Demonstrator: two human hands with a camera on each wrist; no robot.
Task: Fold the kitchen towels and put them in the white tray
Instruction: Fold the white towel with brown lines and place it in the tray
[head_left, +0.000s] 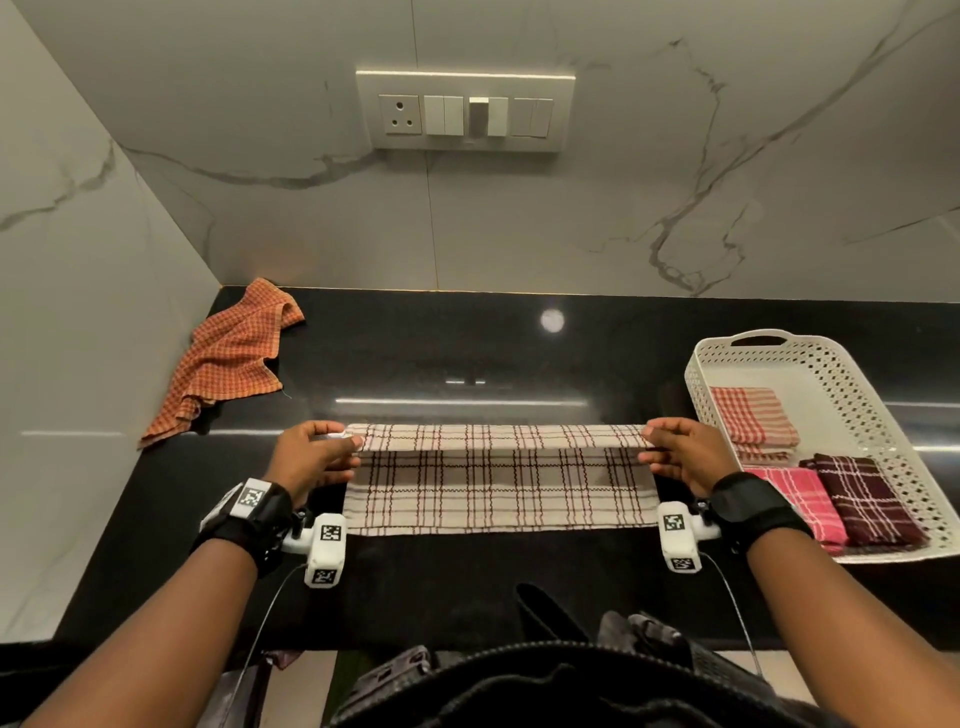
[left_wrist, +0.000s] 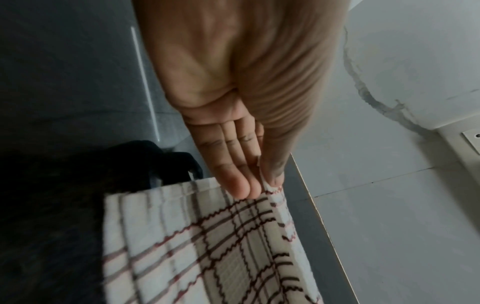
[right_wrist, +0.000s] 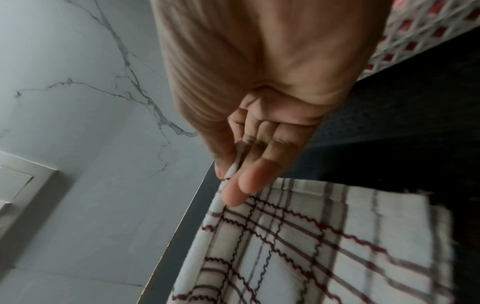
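A white towel with dark plaid lines (head_left: 498, 478) lies on the black counter, its far edge lifted and folded toward me. My left hand (head_left: 332, 449) pinches the far left corner of that edge between thumb and fingers (left_wrist: 249, 185). My right hand (head_left: 662, 447) pinches the far right corner the same way (right_wrist: 233, 185). The white perforated tray (head_left: 852, 395) stands at the right and holds three folded towels: a red-and-white checked one (head_left: 753, 421), a pink one (head_left: 810, 499) and a dark maroon plaid one (head_left: 862, 499). An orange checked towel (head_left: 228, 358) lies crumpled at the back left.
Marble walls close the counter at the back and left, with a switch plate (head_left: 465, 110) on the back wall. The counter's front edge runs just before my body. Bare black counter (head_left: 467, 343) lies between the orange towel and the tray.
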